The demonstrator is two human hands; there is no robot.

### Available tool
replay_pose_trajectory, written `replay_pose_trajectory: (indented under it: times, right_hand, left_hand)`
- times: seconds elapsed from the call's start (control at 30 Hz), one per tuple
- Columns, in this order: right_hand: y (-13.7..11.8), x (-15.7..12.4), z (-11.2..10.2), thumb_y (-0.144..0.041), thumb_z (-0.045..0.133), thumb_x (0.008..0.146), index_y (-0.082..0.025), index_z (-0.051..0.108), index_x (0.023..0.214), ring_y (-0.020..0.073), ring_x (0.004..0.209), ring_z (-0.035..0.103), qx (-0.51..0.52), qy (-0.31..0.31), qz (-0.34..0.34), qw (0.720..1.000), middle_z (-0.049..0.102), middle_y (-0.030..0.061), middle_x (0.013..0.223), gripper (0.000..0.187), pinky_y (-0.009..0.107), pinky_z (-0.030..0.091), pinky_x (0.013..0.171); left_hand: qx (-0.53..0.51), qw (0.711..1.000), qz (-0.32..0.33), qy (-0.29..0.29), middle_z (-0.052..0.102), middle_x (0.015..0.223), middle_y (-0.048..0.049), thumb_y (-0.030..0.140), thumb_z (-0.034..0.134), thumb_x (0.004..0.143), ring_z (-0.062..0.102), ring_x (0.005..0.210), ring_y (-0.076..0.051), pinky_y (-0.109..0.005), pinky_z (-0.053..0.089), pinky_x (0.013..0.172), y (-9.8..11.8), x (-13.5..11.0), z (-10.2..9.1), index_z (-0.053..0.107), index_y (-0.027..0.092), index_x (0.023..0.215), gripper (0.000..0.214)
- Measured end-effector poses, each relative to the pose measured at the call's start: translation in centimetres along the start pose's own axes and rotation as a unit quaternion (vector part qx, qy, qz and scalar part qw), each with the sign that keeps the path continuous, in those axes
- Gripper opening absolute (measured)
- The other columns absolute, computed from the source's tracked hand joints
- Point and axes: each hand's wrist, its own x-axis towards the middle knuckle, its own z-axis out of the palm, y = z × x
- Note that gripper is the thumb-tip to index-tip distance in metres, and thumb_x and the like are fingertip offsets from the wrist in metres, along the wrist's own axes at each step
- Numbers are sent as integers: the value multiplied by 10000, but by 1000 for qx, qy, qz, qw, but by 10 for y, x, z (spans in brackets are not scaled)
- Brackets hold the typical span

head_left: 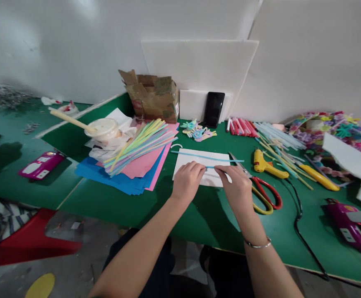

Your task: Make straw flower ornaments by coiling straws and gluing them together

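Both of my hands are over a white foam sheet [180, 163] on the green table. Between them is a short stretch of blue pipe cleaner [210, 167], pinched by my left hand [187, 181] at one end and my right hand [237, 184] at the other. Their fingers hide the rest of it. Just beyond, a longer blue pipe cleaner [211, 157] lies across the sheet and sticks out past both sides. A pale curved piece [176, 145] rests by its far left corner. Scissors [265, 194] with red and yellow handles lie right beside my right hand.
A yellow glue gun [269, 167] with a black cord and a yellow cutter [320, 178] lie rightward. Pastel pipe cleaners [140, 145] top coloured paper [106, 178] at left, near a lidded cup [102, 130]. Behind stand a cardboard box [155, 99] and a phone [214, 109].
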Motion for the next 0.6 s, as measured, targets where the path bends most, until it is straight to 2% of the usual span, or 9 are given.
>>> replay_pose_trajectory:
  times: [0.17,0.33,0.6]
  right_hand:
    - [-3,0,0,-180,500,868,-190,648,834,183,701,609,0,5,-17,1000,680,42,724,152,307,479,664]
    - [-4,0,0,-190,493,873,-200,647,839,183,705,608,7,2,-10,1000,678,38,728,157,312,478,668]
    - [-4,0,2,-191,519,855,-200,644,844,194,713,611,26,-6,12,1000,686,44,739,125,331,486,673]
  left_hand:
    - [58,998,36,15,664,787,-21,215,505,863,609,723,-162,-279,441,677,0,-1,0,592,169,864,98]
    - [78,996,37,31,648,704,-19,214,492,865,602,671,-160,-280,432,652,0,0,1,595,163,775,146]
    - [-9,998,-53,39,639,646,-5,192,503,832,587,614,-132,-251,428,602,6,0,3,584,174,677,175]
